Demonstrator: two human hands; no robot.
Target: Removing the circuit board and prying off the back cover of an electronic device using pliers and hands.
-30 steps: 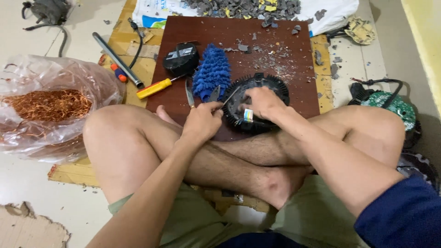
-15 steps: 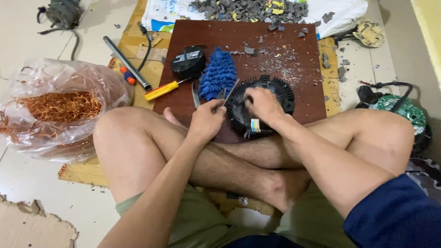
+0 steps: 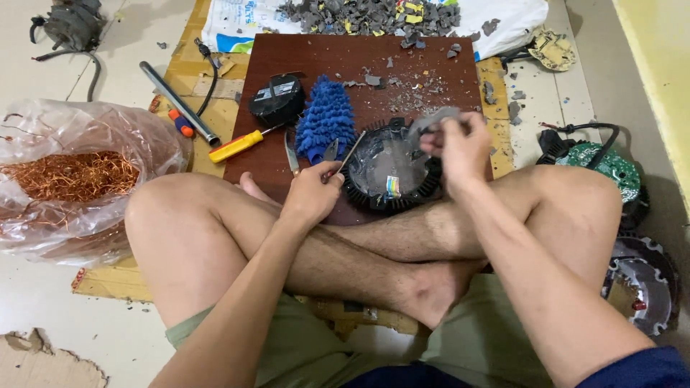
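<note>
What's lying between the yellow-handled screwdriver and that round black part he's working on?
In the head view, between the yellow-handled screwdriver and the round black part lie a blue fluffy duster mitt and a small metal tool, on the dark brown board.

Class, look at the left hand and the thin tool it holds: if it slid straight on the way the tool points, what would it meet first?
Probably the black round housing: the left hand aims its thin tool up-right at the rim. Depth is unclear.
</note>
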